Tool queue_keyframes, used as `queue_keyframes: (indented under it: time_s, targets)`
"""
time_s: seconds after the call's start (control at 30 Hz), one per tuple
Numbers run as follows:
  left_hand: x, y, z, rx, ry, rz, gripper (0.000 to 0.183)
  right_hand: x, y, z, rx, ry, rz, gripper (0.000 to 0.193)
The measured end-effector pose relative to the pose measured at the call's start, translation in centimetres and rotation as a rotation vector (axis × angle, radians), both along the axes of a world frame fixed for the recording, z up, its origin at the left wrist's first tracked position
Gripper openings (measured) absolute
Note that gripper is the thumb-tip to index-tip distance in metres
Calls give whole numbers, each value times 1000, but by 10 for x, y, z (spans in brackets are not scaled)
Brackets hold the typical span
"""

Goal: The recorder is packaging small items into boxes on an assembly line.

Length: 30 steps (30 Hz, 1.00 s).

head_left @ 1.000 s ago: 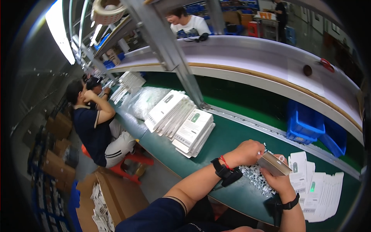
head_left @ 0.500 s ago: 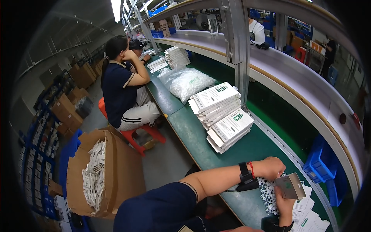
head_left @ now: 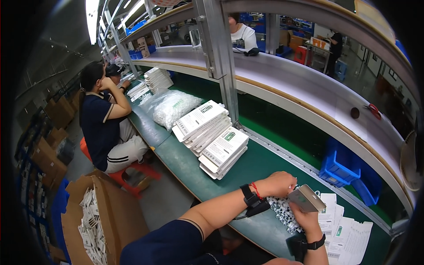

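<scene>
My right hand point(head_left: 305, 217) grips a small thin carton point(head_left: 304, 198) from below, tilted up, with its shaded side showing. Curled beside the carton's upper left edge is my left hand point(head_left: 282, 183). Its fingers are closed and point away, so what they hold, if anything, is hidden. Under and between both hands lies a loose pile of small white ring-like plastic pieces point(head_left: 284, 213) on the green table. Flat white cartons with green print point(head_left: 339, 234) are spread to the right of my right hand.
Stacked white cartons point(head_left: 225, 148) stand left of my hands, with a clear bag of white pieces point(head_left: 176, 106) behind. Blue bins point(head_left: 340, 165) sit beyond the metal rail. A large cardboard box point(head_left: 112, 216) holds flat cartons on the floor. A seated co-worker point(head_left: 99, 119) is at the far left.
The view has swung right, so the whole scene sits further left. Both hands keep nearly the same pose around the carton, which stays in my right hand.
</scene>
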<state>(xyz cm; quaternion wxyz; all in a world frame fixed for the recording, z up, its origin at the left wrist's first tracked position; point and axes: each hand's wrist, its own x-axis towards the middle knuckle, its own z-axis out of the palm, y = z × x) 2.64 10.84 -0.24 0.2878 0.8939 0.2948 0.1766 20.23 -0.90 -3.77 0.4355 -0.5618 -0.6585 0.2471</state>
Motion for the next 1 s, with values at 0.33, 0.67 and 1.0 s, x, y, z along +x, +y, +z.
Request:
queue_keyframes:
  time_s: [0.33,0.67,1.0]
  targets:
    - [-6,-2,7,-14,1,7,12,-4,2,5,12,-64,48,37]
    - [-2,-2,4,-13,77,-8,11,-19,-5,40,-41,6,78,29]
    - [2,-3,9,-45,-75,63,12,-7,-4,22,-23,60,21,30]
